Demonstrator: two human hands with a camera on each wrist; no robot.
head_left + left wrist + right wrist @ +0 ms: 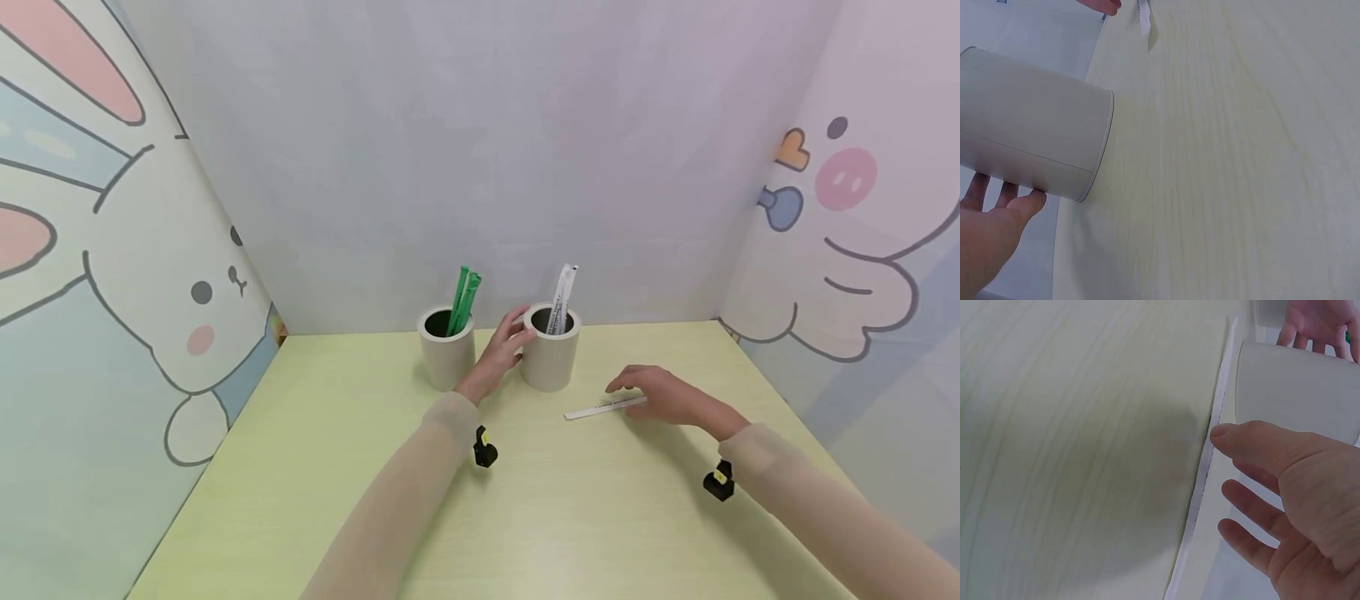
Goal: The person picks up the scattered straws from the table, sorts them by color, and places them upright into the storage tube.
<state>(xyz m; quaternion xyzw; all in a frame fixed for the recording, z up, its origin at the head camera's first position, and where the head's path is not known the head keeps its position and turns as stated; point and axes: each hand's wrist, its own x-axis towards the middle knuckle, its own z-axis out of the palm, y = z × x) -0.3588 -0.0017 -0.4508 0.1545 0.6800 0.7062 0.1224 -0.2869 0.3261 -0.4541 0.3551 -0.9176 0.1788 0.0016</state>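
Observation:
A white paper-wrapped straw with small print [592, 412] lies on the table. My right hand [663, 395] is over its right end, fingers apart. In the right wrist view the thumb tip [1222, 434] overlaps the straw [1200, 481]; whether it touches cannot be made out. My left hand [501, 357] rests its fingertips against the left side of an upright off-white cup [550, 364], which holds white wrapped straws [559, 302]. In the left wrist view the fingers [1025, 203] meet the wall of that cup [1029, 119].
Left of my left hand stands a second off-white cup [448, 360] holding green wrapped straws [464, 302]. Both cups are near the back edge of the pale yellow table [525, 517]. A plain back wall [480, 167] and cartoon-printed side panels surround the table.

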